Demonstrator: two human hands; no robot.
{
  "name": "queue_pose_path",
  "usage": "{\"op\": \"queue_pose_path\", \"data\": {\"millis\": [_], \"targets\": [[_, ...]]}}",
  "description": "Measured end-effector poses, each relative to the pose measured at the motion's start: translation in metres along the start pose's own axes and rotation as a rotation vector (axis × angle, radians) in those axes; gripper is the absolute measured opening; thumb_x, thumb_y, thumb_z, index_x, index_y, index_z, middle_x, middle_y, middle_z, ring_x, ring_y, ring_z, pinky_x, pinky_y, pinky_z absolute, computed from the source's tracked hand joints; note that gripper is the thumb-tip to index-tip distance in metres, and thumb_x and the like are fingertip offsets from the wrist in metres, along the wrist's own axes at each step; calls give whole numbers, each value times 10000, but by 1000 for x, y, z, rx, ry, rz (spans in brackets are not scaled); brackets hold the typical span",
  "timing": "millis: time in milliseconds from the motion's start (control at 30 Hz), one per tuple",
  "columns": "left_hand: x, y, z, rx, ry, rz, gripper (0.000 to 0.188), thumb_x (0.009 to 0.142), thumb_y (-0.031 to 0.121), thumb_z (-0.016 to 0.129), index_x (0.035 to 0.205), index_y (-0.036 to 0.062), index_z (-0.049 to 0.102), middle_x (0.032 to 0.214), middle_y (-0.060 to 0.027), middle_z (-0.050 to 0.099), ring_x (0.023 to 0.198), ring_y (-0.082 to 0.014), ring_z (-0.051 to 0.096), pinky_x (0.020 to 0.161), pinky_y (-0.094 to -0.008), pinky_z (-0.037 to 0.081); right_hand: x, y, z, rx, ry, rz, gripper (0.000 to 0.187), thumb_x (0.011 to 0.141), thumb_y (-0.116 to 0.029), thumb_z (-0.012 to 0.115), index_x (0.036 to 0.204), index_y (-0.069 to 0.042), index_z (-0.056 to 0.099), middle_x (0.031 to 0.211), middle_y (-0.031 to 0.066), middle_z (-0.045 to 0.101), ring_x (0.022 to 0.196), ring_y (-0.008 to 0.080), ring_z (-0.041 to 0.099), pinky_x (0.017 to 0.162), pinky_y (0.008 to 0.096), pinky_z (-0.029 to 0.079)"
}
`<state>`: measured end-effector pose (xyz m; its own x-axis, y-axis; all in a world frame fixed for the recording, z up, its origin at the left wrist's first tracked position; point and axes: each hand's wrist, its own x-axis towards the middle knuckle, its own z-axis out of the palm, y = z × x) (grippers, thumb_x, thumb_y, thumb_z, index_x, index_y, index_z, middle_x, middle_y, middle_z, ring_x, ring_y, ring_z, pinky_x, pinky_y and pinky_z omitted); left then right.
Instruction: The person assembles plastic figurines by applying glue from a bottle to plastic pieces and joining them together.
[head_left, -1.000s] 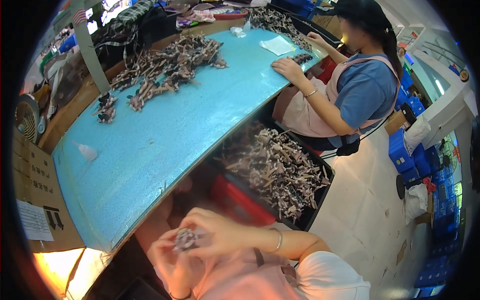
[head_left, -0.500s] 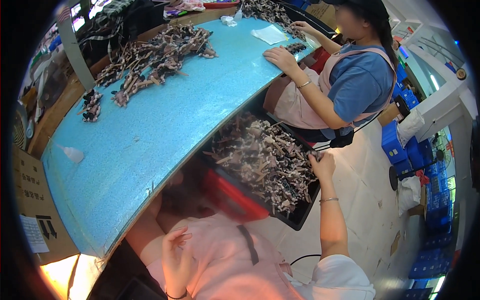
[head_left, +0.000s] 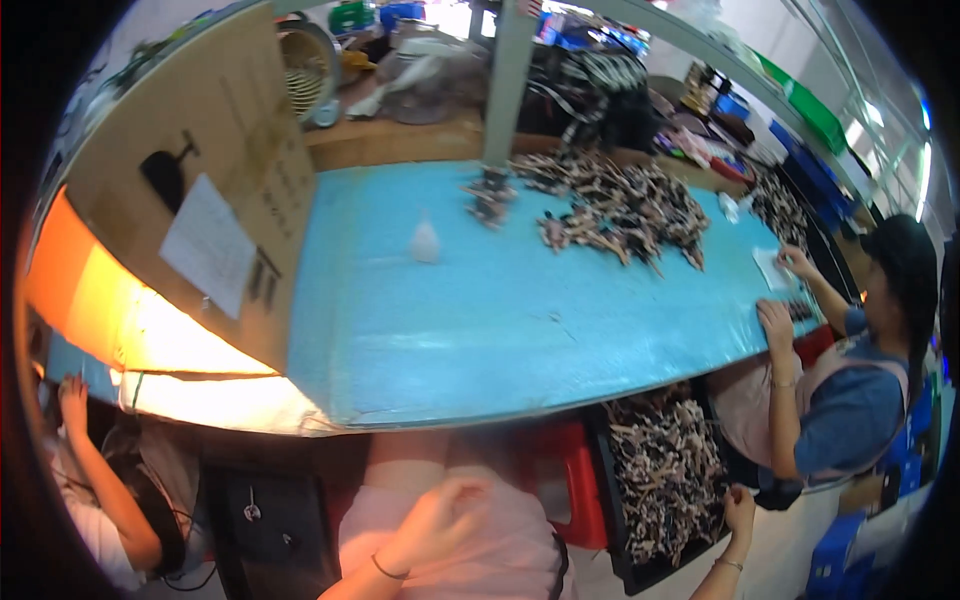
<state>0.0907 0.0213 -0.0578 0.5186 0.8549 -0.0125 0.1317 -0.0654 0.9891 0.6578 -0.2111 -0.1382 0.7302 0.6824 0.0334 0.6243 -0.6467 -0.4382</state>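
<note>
Head view: right hand (head_left: 738, 505) nearer bin (head_left: 668, 480)

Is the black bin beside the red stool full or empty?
Full: the black bin is heaped with small dark and pale parts nearly to its rim; the right hand is at its edge.

Blue table (head_left: 520, 320); cardboard panel (head_left: 200, 170) with white paper (head_left: 208, 245); seated co-worker (head_left: 850, 390); fan (head_left: 305, 70).

black bin (head_left: 625, 560) heaped with small dark and pale parts (head_left: 665, 480) sits under the blue table's edge
</note>
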Motion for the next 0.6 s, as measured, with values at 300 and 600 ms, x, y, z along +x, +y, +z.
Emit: {"op": "queue_pose_path", "data": {"millis": [300,600], "targets": [[-16,5,-20,-44,-20,-124,320,840,87,567,1125,-48,508,1100,-129,577,976,-181,583,843,-295,462,36,14,1,-94,-217,347,598,685,-241,675,1170,40,468,1065,206,591,946,302,592,819,364,471],[0,12,-15,-136,-33,-106,296,832,72,578,1105,-33,527,1118,-133,574,958,-195,590,831,-306,468,-11,-378,-45,-82,136,-509,146,768,-157,615,825,-27,577,748,162,581,724,344,573,619,420,445]]}}
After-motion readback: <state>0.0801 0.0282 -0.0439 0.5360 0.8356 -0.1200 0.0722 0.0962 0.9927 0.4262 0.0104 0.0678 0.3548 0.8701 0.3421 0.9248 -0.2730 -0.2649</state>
